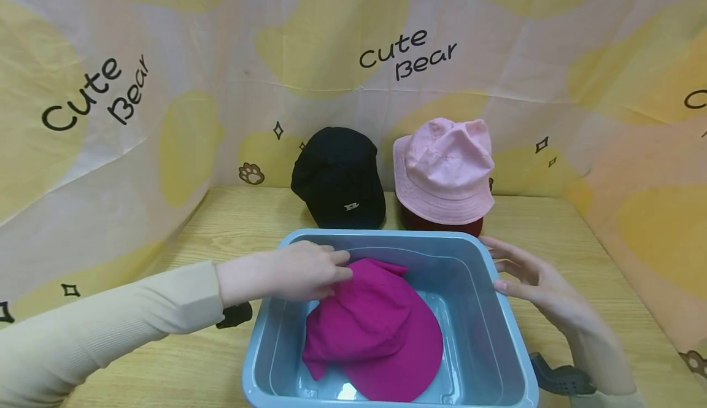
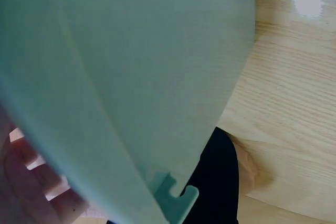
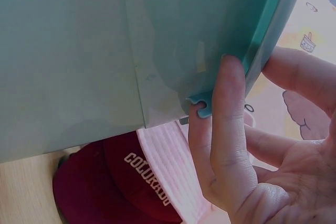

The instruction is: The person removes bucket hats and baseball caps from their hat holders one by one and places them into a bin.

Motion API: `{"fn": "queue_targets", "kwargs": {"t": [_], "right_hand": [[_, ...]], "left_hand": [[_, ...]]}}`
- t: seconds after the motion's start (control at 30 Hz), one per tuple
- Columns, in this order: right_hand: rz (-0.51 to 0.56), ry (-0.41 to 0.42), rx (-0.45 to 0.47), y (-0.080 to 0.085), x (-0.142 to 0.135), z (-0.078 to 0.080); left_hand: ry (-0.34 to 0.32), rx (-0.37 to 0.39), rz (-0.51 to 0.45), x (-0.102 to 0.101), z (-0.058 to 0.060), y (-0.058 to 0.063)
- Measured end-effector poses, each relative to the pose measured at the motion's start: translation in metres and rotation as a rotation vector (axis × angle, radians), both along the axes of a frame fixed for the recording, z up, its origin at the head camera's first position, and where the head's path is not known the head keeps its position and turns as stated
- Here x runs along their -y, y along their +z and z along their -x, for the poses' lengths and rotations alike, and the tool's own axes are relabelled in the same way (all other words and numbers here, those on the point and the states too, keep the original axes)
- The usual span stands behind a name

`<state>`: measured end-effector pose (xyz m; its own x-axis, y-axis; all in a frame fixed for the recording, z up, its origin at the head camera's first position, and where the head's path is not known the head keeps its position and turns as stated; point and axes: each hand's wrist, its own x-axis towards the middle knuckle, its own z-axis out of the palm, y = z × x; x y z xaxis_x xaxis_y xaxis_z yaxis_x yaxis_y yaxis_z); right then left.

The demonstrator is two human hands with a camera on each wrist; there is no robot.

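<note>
A magenta cap (image 1: 370, 334) with a wide brim lies in a light blue plastic bin (image 1: 499, 334). My left hand (image 1: 312, 271) reaches over the bin's left wall, its fingertips at the top of the cap and loosely extended. In the left wrist view the bin's outer wall (image 2: 157, 77) covers most of the picture, with part of the left hand (image 2: 31, 192) behind the rim. At the bin's right side my right hand (image 1: 533, 279) holds the rim. The right wrist view shows fingers (image 3: 228, 124) under the lip against the outer wall, with another digit at the rim's edge.
Behind the bin, a black cap (image 1: 339, 175) stands at the left. Beside it a pink bucket hat (image 1: 444, 172) sits over a dark red cap (image 3: 110, 182) lettered COLORADO. A printed cloth (image 1: 331, 40) closes off the back and sides of the wooden table (image 1: 226, 224).
</note>
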<state>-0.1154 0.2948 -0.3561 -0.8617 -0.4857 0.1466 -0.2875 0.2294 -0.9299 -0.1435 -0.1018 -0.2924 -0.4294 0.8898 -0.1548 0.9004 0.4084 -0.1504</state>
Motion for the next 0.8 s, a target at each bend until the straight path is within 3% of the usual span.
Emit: {"fn": "queue_targets", "kwargs": {"t": [0.37,0.53,0.8], "right_hand": [[0.017,0.008,-0.003,-0.001,0.0,-0.001],[0.02,0.011,-0.001,0.0,0.0,-0.001],[0.017,0.022,-0.004,-0.001,-0.002,0.003]], "left_hand": [[-0.075,-0.094,-0.139,0.002,0.006,0.006],[-0.121,-0.183,-0.184,0.002,0.009,0.011],[-0.116,-0.269,-0.199,0.002,0.017,0.022]]}}
